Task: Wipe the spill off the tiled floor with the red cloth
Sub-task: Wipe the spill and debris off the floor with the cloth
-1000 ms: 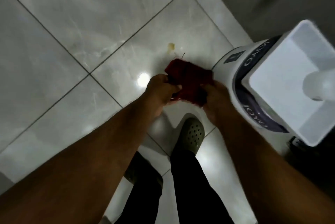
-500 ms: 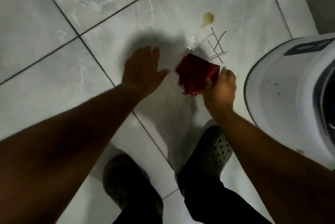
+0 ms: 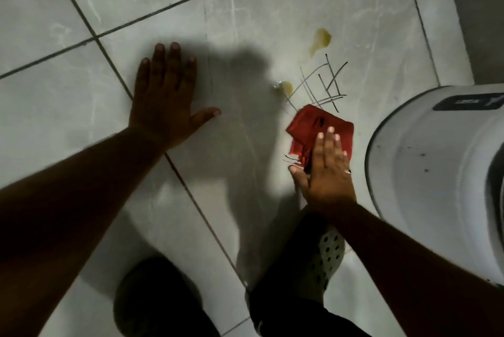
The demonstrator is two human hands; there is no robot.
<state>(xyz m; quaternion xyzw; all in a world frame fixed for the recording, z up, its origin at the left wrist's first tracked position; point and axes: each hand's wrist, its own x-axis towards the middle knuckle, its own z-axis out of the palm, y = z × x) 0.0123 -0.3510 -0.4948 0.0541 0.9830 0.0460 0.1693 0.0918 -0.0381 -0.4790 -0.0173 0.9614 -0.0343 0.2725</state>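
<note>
A folded red cloth lies on the pale tiled floor. My right hand presses flat on its near half, fingers stretched over it. Just beyond the cloth are thin black line marks on the tile, a small yellowish wet spot and a larger yellow spill farther off. My left hand rests flat on the floor to the left, fingers spread, holding nothing.
A white round machine base stands close on the right, almost touching the cloth. My two feet in perforated clogs are at the bottom. A grey wall skirting runs along the far right. Open tile stretches left and ahead.
My left hand let go of the cloth and planted itself flat on the floor. My right hand brought the cloth down onto the tile and now presses it flat. The view dropped closer to the floor.
</note>
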